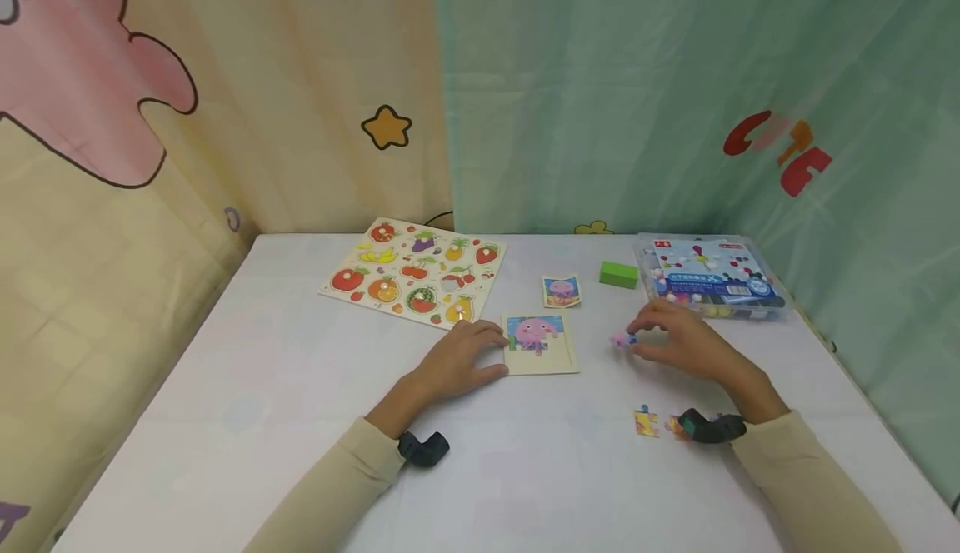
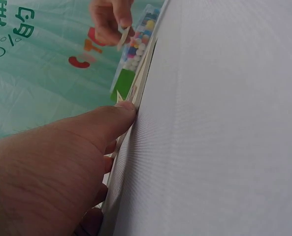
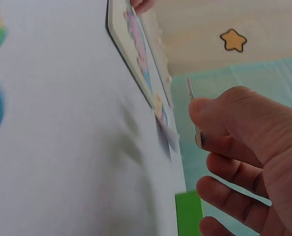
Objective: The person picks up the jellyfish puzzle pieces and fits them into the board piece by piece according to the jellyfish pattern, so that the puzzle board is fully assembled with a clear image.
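In the head view my right hand pinches a small pink and blue jigsaw piece between thumb and fingers, above the table. The piece shows edge-on in the right wrist view. Left of it lies a square puzzle board with a pink octopus picture partly filled in; its lower part and right side show bare wood. My left hand rests at the board's left edge, thumb and fingertips touching it. Behind the board lies a small octopus picture card.
A yellow puzzle piece and an orange one lie near my right wrist, which partly covers others. A fruit peg board is at back left. A green block sits beside a clear plastic box at back right.
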Action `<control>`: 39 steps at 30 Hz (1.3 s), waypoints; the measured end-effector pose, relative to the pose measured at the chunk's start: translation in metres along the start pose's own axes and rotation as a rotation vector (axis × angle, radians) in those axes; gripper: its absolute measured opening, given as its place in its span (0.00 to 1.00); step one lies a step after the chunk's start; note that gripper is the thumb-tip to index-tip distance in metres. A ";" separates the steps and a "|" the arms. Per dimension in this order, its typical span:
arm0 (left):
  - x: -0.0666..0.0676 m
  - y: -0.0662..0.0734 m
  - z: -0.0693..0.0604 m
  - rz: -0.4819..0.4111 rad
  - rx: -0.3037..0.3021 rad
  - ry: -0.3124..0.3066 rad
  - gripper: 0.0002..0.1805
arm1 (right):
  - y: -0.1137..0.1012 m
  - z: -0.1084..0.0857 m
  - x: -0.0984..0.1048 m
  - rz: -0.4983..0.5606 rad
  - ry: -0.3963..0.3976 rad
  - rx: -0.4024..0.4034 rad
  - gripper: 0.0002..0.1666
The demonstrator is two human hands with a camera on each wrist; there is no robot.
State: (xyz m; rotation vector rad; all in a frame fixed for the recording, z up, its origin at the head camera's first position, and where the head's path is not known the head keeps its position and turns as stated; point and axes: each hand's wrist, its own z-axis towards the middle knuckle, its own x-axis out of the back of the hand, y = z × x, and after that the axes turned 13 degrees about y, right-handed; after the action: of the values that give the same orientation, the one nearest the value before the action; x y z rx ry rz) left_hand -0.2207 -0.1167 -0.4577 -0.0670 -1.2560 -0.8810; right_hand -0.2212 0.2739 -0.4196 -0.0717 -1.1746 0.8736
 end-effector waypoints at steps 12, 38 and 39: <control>-0.001 0.001 0.003 -0.002 -0.007 -0.011 0.24 | -0.037 0.059 -0.063 0.012 -0.175 -0.018 0.11; 0.004 0.003 0.000 -0.004 -0.020 0.001 0.24 | -0.047 0.057 -0.074 -0.062 -0.182 -0.017 0.14; 0.004 0.003 0.000 -0.003 -0.020 0.002 0.24 | -0.047 0.056 -0.074 -0.056 -0.179 -0.017 0.14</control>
State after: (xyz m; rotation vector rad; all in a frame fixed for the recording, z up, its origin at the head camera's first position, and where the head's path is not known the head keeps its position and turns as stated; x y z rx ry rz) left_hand -0.2192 -0.1168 -0.4532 -0.0800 -1.2462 -0.8964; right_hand -0.2491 0.1743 -0.4308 0.0258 -1.3448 0.8334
